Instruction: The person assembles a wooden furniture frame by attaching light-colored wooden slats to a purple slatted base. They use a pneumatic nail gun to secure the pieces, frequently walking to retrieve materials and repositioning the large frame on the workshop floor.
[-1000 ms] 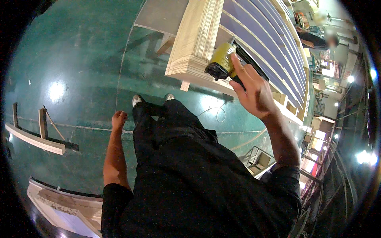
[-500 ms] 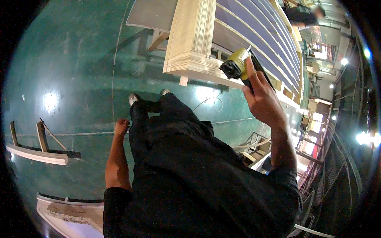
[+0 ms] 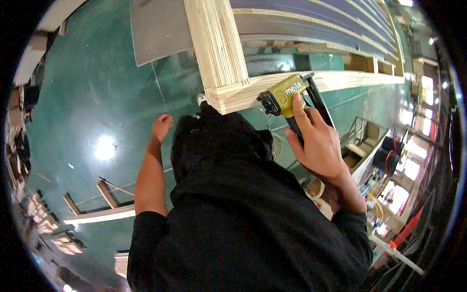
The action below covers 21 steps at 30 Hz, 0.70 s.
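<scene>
In my right hand (image 3: 318, 141) I hold a pneumatic staple gun (image 3: 287, 95), olive green and black. My fingers wrap its grip, and one finger lies along its body. Its black, rounded cap is close to the corner of a pale layered-wood frame (image 3: 219, 58); I cannot tell whether they touch. Down at my left side, over the floor, my left hand (image 3: 163, 126) is loosely closed, with nothing visible in it.
A grey panel (image 3: 160, 34) sticks out left of the frame, and dark slats (image 3: 316, 24) run across it. Timber pieces (image 3: 104, 214) lie on the green floor (image 3: 92, 112) at left. To the right are a wooden crate (image 3: 372, 131) and black rolls (image 3: 389, 155).
The view has turned, and the frame's corner now sits nearer my body. The staple gun, still in my right hand, appears lower in view. My left hand has swung forward.
</scene>
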Motion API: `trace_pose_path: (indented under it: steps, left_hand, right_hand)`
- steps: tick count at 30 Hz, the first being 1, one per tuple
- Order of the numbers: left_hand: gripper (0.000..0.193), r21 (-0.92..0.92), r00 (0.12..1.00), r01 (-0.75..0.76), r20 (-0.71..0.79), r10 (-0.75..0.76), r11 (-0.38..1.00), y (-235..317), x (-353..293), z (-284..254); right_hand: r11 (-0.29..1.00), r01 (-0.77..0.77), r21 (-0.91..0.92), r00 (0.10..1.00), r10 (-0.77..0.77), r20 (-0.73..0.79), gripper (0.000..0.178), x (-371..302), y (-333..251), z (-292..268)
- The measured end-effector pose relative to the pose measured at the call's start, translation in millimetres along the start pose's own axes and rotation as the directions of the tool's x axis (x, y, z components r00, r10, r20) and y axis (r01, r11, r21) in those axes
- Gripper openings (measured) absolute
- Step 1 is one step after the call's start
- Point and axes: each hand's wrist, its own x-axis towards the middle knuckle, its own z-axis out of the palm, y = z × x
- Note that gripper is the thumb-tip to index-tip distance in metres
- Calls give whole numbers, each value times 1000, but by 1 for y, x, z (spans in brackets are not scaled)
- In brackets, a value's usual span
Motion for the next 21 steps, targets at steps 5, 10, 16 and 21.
trace_pose_path:
  steps: [5, 10, 16, 21]
  left_hand:
    - [35, 156, 993, 86, 64, -97, 984, -47, 14, -104]
    - [31, 378, 967, -7, 239, -91, 926, -115, 52, -191]
    - [23, 559, 872, -285, 488, -32, 779, -76, 98, -277]
    - [21, 650, 722, -659, 687, 78, 377, -69, 141, -288]
  right_hand:
    - [991, -116, 69, 993, 115, 13, 81, 1, -22, 8]
    - [958, -244, 153, 965, 256, -63, 84, 1, -75, 24]
    - [924, -347, 160, 913, 372, -170, 75, 8, -111, 37]
    - [928, -344, 145, 901, 369, -229, 74, 13, -113, 30]
